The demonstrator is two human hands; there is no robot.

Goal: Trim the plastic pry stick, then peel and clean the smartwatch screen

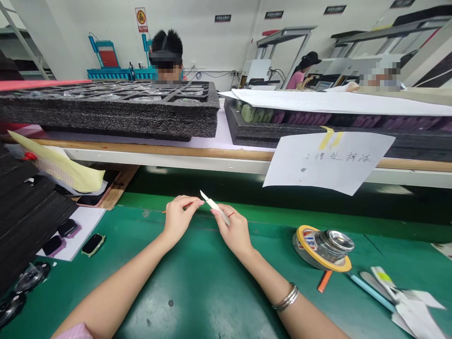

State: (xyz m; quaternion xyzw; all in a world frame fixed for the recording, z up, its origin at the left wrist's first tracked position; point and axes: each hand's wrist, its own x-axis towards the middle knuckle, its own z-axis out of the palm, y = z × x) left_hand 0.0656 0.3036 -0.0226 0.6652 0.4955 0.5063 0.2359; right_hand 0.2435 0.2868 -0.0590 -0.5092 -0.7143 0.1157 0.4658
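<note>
My right hand is closed round the white handle of a small craft knife, its pointed blade tilted up and to the left. Facing it, my left hand pinches a thin orange strip; most of the strip is hidden behind the fingers. The knife blade is close to the left fingertips, and I cannot tell whether it touches the strip. Both hands are above the green work surface. Another orange piece lies to the right, by a round container with a yellow rim that has a glass jar on it.
Watch-like devices lie at left beside stacked black foam. A pale blue tool and white scraps are at right. A shelf carries foam trays and a hanging handwritten sheet. People sit beyond.
</note>
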